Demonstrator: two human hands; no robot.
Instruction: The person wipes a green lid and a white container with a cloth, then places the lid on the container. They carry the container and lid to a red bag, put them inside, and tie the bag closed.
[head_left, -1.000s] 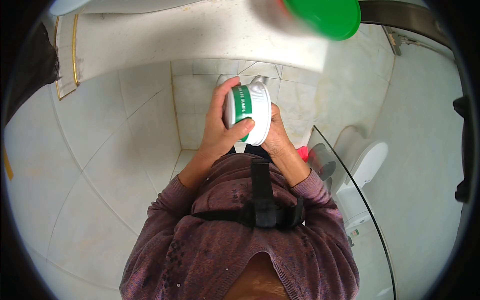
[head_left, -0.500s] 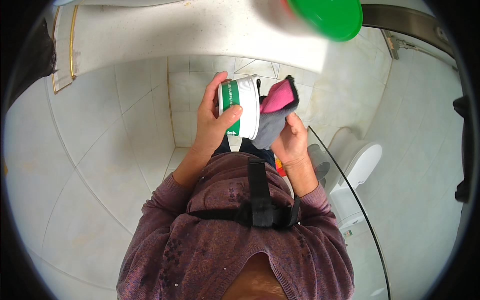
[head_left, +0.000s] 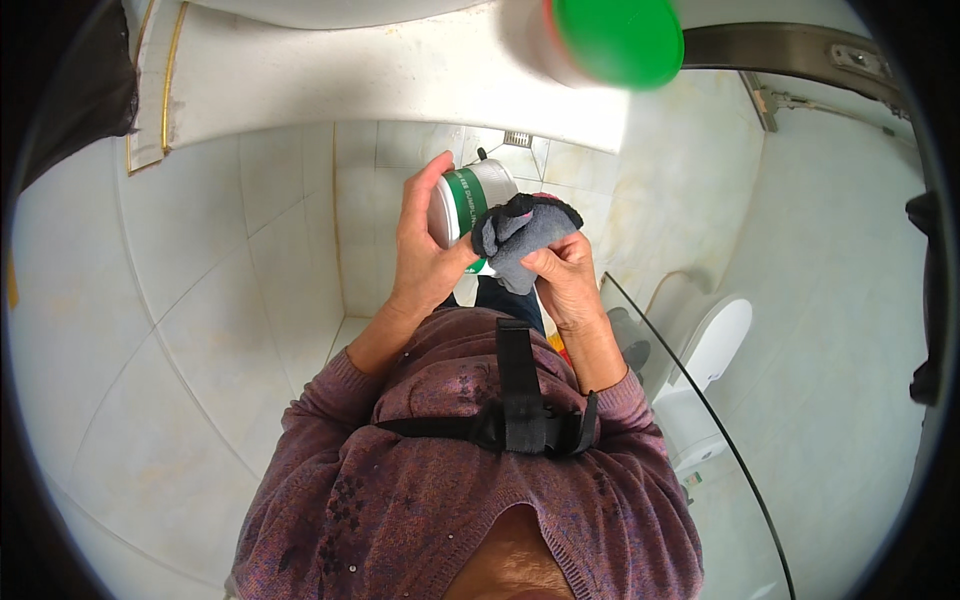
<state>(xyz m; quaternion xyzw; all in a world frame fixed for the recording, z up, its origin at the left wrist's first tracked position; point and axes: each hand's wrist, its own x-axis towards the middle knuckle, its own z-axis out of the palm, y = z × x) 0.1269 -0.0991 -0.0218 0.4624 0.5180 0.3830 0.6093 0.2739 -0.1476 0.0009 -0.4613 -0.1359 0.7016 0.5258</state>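
In front of my body my left hand (head_left: 422, 235) grips a white plastic tub with a green label band (head_left: 465, 195), which is tilted on its side. A grey cloth with dark edging (head_left: 532, 235) is bunched in my right hand (head_left: 572, 275), thumb on top. The cloth lies over the right part of the tub and hides it there, along with the tip of my left thumb. Only a sliver of the cloth's pink side shows at its upper edge.
Ahead is a white counter (head_left: 400, 75), with a green-lidded container (head_left: 620, 40) at its right end. A glass panel edge (head_left: 690, 370) and a toilet (head_left: 715, 345) stand to my right. A floor drain (head_left: 517, 139) lies beyond the tub. Dark fabric (head_left: 85, 90) hangs at far left.
My right hand has brought the cloth leftward onto the tub, and the cloth has turned from pink to mostly grey side. The tub has turned in my left hand.
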